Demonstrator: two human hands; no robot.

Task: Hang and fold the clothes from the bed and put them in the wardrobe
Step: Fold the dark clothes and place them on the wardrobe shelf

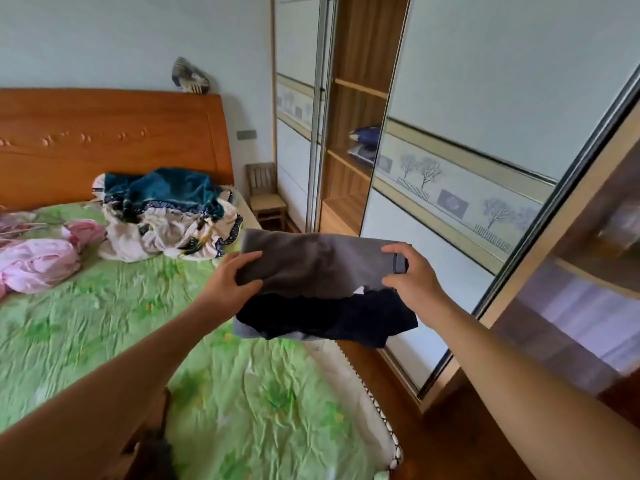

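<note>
Gripping folded clothes point(318, 271) between left hand point(230, 282) and right hand point(412, 275), arms outstretched.

Top folded garment point(311, 261): plain mid grey. Lower garment point(329, 320): dark navy, near black, no print seen. Bed sheet point(242, 410): light green, darker green leaf print, small yellow flecks. Clothes heap point(38, 261): pale pink. Fabric pile point(166, 216): teal over cream, navy patterned trim. Headboard point(104, 140): orange-brown wood. Wardrobe door point(450, 98): pale grey-white, with a beige-edged band of grey bare trees.
</note>
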